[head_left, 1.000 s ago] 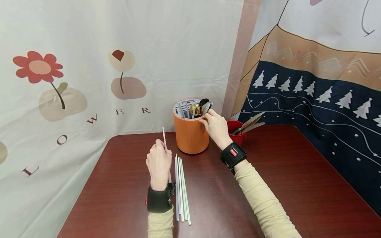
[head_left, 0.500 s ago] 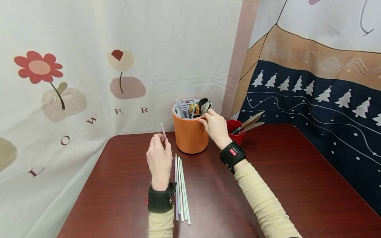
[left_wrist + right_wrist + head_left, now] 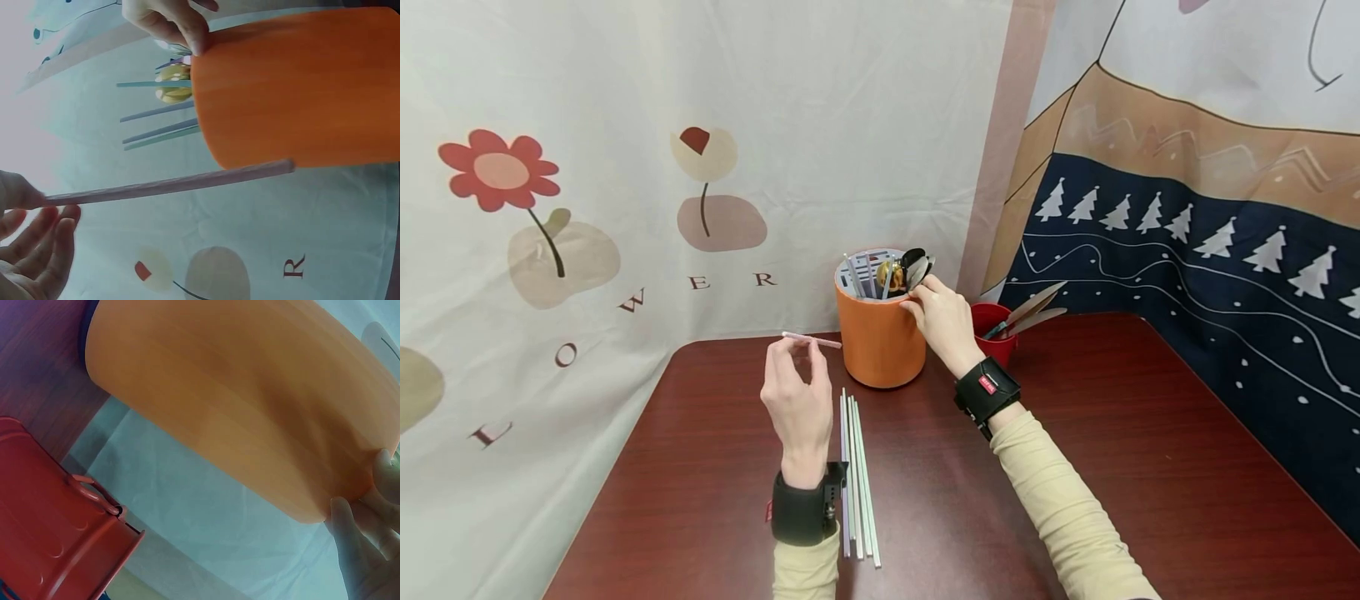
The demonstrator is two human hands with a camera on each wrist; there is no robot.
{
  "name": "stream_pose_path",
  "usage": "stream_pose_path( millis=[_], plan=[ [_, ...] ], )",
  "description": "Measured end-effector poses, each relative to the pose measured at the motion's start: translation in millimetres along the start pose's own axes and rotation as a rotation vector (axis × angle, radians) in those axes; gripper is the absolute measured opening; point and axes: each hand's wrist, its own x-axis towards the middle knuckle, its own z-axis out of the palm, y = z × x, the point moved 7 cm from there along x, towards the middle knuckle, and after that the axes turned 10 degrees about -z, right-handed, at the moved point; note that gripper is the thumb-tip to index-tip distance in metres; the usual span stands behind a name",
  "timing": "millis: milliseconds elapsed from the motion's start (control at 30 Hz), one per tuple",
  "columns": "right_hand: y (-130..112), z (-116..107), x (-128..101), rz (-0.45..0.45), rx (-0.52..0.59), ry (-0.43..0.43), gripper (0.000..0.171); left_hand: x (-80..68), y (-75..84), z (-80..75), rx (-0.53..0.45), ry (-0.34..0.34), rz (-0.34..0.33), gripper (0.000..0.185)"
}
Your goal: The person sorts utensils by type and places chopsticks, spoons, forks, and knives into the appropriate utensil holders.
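Observation:
My left hand (image 3: pixel 797 396) pinches one end of a pale pink straw (image 3: pixel 812 340) between thumb and fingers, left of an orange cylindrical container (image 3: pixel 880 342). In the left wrist view the straw (image 3: pixel 169 186) extends from the fingertips, and its far end overlaps the container's side. My right hand (image 3: pixel 946 323) grips the container's rim at the right, thumb on the outer wall. Several pastel straws (image 3: pixel 854 273) stand in that container, beside black and silver spoons (image 3: pixel 916 267) and a gold-coloured item (image 3: pixel 891 278). More straws (image 3: pixel 859 492) lie in a loose bunch on the table.
A red bucket (image 3: pixel 988 315) with a handle lug stands right of the orange container, holding several long flat-ended utensils (image 3: pixel 1036 308). Printed cloths (image 3: pixel 850 125) hang behind the dark reddish table (image 3: pixel 730 467).
My left hand has turned and opened outward at the fingers, swinging the pink straw from upright to nearly level, its free end toward the container. My right hand has stayed at the rim.

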Motion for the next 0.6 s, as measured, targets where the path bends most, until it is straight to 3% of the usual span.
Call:
stream_pose_path(
  millis=[333,600],
  plan=[
    [3,1,0,-0.008,0.002,0.008,0.024,0.5,22.5,-12.3,-0.143,0.169,0.115,0.012],
    [5,0,-1,-0.005,0.013,0.013,0.023,5.4,34.2,-7.5,-0.300,0.264,0.151,0.010]
  ],
)
